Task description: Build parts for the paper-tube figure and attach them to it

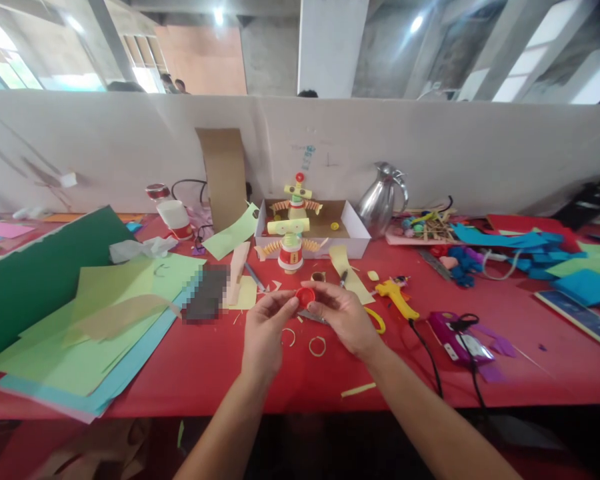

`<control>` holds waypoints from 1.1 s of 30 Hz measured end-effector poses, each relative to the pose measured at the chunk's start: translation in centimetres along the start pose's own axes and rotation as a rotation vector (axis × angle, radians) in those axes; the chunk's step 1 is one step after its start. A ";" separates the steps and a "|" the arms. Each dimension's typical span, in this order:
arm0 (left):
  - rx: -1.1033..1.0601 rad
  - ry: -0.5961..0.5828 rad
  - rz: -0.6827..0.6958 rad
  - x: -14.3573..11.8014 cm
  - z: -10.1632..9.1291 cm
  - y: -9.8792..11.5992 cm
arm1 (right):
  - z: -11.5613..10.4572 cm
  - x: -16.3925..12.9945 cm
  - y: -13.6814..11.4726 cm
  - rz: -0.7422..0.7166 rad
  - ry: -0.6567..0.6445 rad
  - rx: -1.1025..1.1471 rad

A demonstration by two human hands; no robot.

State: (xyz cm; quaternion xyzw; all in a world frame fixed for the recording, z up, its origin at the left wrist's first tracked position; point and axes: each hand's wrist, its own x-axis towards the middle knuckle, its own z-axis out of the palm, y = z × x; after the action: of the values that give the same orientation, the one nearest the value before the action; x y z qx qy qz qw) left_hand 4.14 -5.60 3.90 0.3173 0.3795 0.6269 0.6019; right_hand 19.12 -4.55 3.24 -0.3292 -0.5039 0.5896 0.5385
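Left hand point(264, 328) and right hand point(344, 315) pinch a red cap point(305, 296) above bare red table point(220, 367) near its edge.

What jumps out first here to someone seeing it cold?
Dead centre, the left hand and right hand pinch a small red bottle cap between their fingertips above the red table. Just behind stand two paper-and-cap figures, one in front of a white box, one inside it. A fan of green paper sheets fills the left; a yellow glue gun lies right of the hands.
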 end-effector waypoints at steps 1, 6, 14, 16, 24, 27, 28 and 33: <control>-0.043 0.004 -0.084 0.2 0.0 0.1 | -0.1 0.0 0.0 -0.008 -0.027 -0.020; -0.198 0.030 -0.489 0.8 -0.2 0.0 | -0.5 0.1 0.0 -0.030 -0.147 -0.127; 0.019 -0.141 -0.324 0.7 -1.1 -0.9 | -0.7 0.8 -0.9 0.024 0.018 -0.056; 0.159 -0.025 -0.070 2.0 -1.4 -0.3 | -1.2 2.1 -2.4 -0.019 0.087 -0.113; 0.465 0.065 0.500 12.2 0.0 4.0 | -1.8 13.5 -9.7 -0.346 0.071 -0.469; 0.503 -0.004 0.519 14.3 0.8 5.0 | -1.3 17.0 -9.5 -0.324 0.015 -0.549; 0.522 -0.015 0.509 14.6 0.9 5.2 | -1.1 17.7 -9.1 -0.321 -0.001 -0.566; 0.749 -0.078 0.550 15.7 1.1 5.6 | -0.8 18.7 -7.5 -0.319 -0.076 -0.606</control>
State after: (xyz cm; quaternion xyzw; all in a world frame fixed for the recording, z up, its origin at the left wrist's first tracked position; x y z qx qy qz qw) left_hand 1.03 10.18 8.30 0.6250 0.4585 0.5705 0.2713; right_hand 18.32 13.07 13.05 -0.3691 -0.7209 0.3335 0.4825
